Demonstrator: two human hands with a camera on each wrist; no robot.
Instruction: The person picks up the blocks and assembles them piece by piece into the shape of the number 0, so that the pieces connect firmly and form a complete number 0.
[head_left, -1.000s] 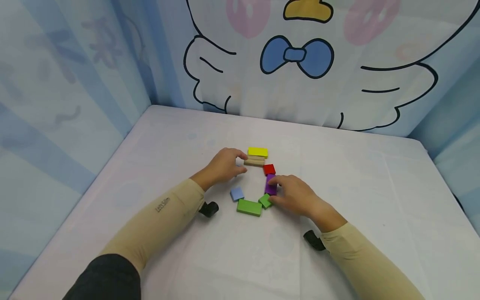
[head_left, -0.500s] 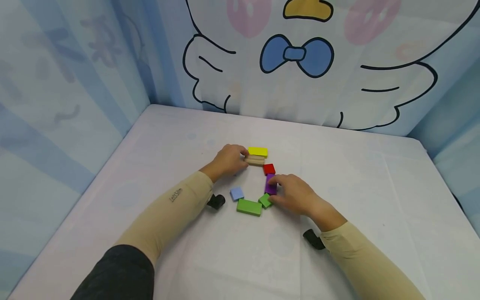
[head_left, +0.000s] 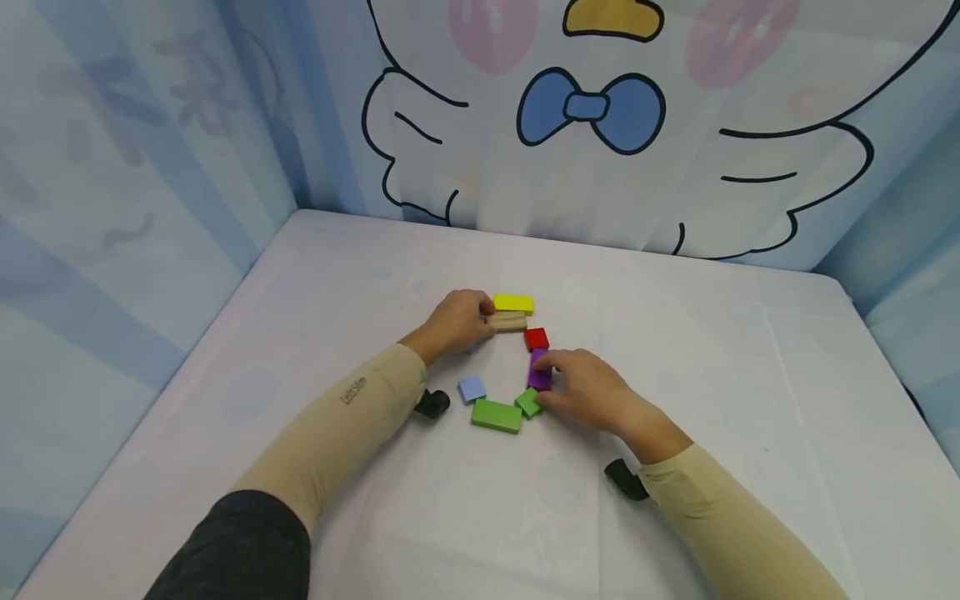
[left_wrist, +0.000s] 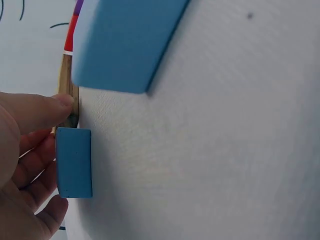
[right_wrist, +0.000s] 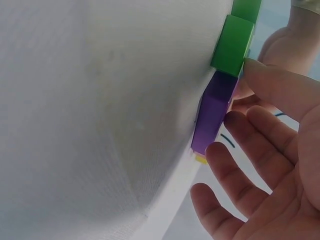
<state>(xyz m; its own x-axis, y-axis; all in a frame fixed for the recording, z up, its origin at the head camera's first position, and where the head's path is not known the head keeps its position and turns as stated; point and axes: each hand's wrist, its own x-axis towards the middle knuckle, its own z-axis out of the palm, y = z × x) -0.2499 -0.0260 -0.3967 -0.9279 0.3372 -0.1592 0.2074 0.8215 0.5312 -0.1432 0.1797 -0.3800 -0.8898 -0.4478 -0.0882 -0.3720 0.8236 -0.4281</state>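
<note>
My left hand (head_left: 459,321) pinches the left end of a plain wooden block (head_left: 510,322), thumb on the near side and fingers on the far side. In the left wrist view a blue block (left_wrist: 74,162) stands before the curled fingers; the hand hides it from the head view. My right hand (head_left: 588,387) rests with loosely bent fingers beside the row. Its index fingertip lies at the purple block (head_left: 537,377), and its thumb tip touches the edge of the small green block (right_wrist: 234,45). A red block (head_left: 536,339) sits between the wooden and purple ones.
Behind the wooden block lies a yellow block (head_left: 513,303). A long green block (head_left: 497,416) and a light blue block (head_left: 472,389) form the near left of the curved row. White cloth (head_left: 675,350) covers the table; curtains (head_left: 127,208) rise at its sides and back.
My left hand has moved right and slightly away from me, closing its thumb and fingers on the wooden block's end. The right hand and the other blocks stay put.
</note>
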